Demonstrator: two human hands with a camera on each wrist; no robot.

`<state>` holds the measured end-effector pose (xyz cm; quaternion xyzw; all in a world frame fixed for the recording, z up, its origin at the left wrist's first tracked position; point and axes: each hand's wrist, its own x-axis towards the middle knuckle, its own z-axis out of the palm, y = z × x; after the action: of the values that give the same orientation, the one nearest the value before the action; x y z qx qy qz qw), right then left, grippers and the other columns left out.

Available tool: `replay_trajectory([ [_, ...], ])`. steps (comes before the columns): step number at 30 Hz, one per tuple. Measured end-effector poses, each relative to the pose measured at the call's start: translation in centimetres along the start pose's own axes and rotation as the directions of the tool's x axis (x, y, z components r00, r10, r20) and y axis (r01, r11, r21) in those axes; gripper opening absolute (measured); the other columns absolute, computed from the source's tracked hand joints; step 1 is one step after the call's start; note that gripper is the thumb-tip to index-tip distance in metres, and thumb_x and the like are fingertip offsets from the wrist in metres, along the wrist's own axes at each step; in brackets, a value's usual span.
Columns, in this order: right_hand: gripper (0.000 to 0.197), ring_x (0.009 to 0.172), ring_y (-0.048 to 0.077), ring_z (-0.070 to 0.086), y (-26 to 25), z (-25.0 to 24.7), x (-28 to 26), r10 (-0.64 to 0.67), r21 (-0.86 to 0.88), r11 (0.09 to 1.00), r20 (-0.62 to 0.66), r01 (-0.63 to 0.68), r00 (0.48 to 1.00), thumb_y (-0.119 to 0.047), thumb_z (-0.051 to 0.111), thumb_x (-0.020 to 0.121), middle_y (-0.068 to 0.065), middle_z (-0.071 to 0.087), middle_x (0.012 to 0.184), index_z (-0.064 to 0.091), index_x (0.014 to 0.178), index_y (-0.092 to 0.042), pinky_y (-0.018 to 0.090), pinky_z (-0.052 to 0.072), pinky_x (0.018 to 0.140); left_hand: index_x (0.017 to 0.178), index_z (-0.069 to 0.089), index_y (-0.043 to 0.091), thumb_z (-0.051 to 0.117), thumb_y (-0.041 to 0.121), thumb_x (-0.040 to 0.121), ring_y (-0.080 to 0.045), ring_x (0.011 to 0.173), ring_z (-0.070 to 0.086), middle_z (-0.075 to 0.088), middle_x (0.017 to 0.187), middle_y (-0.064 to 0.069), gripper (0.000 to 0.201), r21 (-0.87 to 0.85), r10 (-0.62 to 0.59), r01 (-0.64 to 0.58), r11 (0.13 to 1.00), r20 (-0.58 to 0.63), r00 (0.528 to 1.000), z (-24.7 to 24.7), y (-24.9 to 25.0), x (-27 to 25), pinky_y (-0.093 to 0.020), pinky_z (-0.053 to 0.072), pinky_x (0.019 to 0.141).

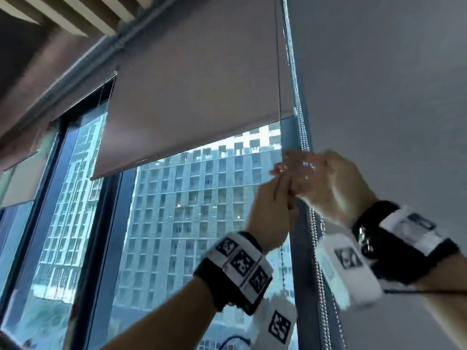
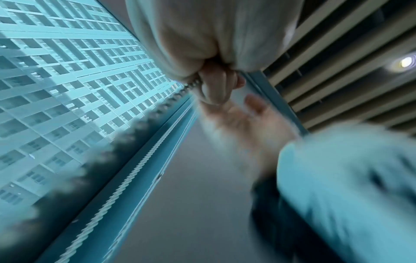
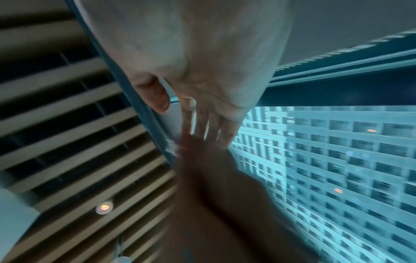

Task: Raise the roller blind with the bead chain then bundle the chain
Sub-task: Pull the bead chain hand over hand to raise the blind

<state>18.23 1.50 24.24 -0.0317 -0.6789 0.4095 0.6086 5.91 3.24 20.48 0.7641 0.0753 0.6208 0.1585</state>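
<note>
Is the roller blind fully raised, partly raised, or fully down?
Partly raised: the roller blind has its bottom edge partway down the window, with glass exposed below.

Roller blind (image 1: 192, 97): one over the near pane; edges of two more at far left (image 1: 17, 183).
Bead chain (image 1: 302, 130): one silver loop, two strands side by side; one thinner dark cord (image 1: 278, 79) beside it.
Hands: two, left hand (image 1: 271, 210) and right hand (image 1: 328, 183).
Wrist bands with printed markers: two (image 1: 240, 263).
Ceiling spotlight (image 2: 405, 62): one.
</note>
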Motion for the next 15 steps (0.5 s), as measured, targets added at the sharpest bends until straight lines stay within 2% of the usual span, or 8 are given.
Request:
replay_trajectory([
  [2,0.027,0.086,0.028,0.067,-2.0,1.6,2.3,-0.016,-0.041,0.999,-0.065,0.014,0.998,-0.019,0.045,0.089,0.015,0.067,0.089,0.056,0.109,-0.004,0.034,0.054,0.082,0.067,0.043,0.012,0.037,0.011,0.098,0.001,0.038,0.027,0.031,0.055,0.003,0.032,-0.010,0.011,-0.011,1.000,0.043,0.999,0.1,-1.4,-1.5,-0.015,0.026,0.038],
  [4,0.023,0.061,0.017,0.060,-2.4,3.1,3.5,-0.052,-0.093,0.995,-0.132,0.040,0.990,-0.020,0.038,0.100,0.006,0.059,0.071,0.055,0.105,-0.005,0.024,0.051,0.059,0.079,0.048,-0.005,0.036,0.016,0.101,-0.003,0.039,0.031,0.036,0.055,0.000,0.032,-0.115,-0.052,0.065,0.991,0.114,0.992,0.1,-2.5,-2.9,-0.015,0.029,0.038],
  [5,0.024,0.047,0.010,0.048,-1.9,3.5,3.8,-0.100,-0.142,0.987,-0.160,0.077,0.982,-0.017,0.036,0.102,0.000,0.048,0.059,0.056,0.100,-0.005,0.020,0.041,0.045,0.085,0.051,-0.006,0.039,0.020,0.099,-0.008,0.043,0.039,0.044,0.057,0.000,0.032,-0.164,-0.079,0.108,0.981,0.176,0.981,-0.1,-2.9,-3.4,-0.018,0.034,0.041],
  [7,0.029,0.035,0.005,0.025,-0.5,3.9,3.8,-0.201,-0.284,0.948,-0.177,0.146,0.963,-0.009,0.032,0.103,-0.008,0.030,0.048,0.057,0.088,-0.008,0.017,0.022,0.034,0.083,0.054,0.003,0.045,0.024,0.088,-0.016,0.050,0.046,0.050,0.062,-0.004,0.024,-0.184,-0.156,0.216,0.959,0.293,0.943,-1.3,-3.7,-3.5,-0.022,0.038,0.045],
  [9,0.033,0.033,0.003,0.022,1.1,3.8,2.9,-0.228,-0.400,0.903,-0.142,0.155,0.963,-0.008,0.031,0.103,-0.011,0.026,0.045,0.054,0.080,-0.011,0.015,0.020,0.033,0.083,0.055,0.004,0.046,0.027,0.085,-0.015,0.051,0.048,0.048,0.065,-0.010,0.025,-0.182,-0.207,0.283,0.942,0.351,0.913,-3.3,-4.1,-2.8,-0.020,0.042,0.046],
  [10,0.034,0.033,0.003,0.023,2.0,3.6,2.4,-0.231,-0.446,0.881,-0.112,0.159,0.967,-0.011,0.033,0.104,-0.012,0.028,0.045,0.054,0.078,-0.012,0.015,0.021,0.033,0.088,0.058,0.002,0.044,0.029,0.087,-0.016,0.055,0.054,0.052,0.070,-0.012,0.030,-0.221,-0.212,0.300,0.928,0.349,0.913,-4.3,-4.1,-2.1,-0.022,0.048,0.052],
  [13,0.034,0.034,0.003,0.028,5.2,2.7,0.3,-0.215,-0.564,0.811,-0.044,0.154,0.976,-0.019,0.037,0.105,-0.012,0.036,0.043,0.058,0.079,-0.011,0.017,0.023,0.035,0.111,0.056,-0.001,0.036,0.031,0.097,-0.027,0.077,0.063,0.061,0.094,-0.019,0.041,-0.340,-0.206,0.280,0.898,0.238,0.949,-6.3,-2.6,0.9,-0.035,0.053,0.070],
  [15,0.035,0.034,0.004,0.024,6.8,2.2,-0.9,-0.165,-0.559,0.820,-0.025,0.123,0.986,-0.020,0.035,0.105,-0.012,0.033,0.045,0.057,0.082,-0.005,0.016,0.021,0.037,0.115,0.055,-0.001,0.031,0.031,0.100,-0.027,0.079,0.065,0.064,0.093,-0.017,0.043,-0.335,-0.180,0.231,0.913,0.176,0.968,-6.5,-0.7,3.1,-0.036,0.053,0.071],
])
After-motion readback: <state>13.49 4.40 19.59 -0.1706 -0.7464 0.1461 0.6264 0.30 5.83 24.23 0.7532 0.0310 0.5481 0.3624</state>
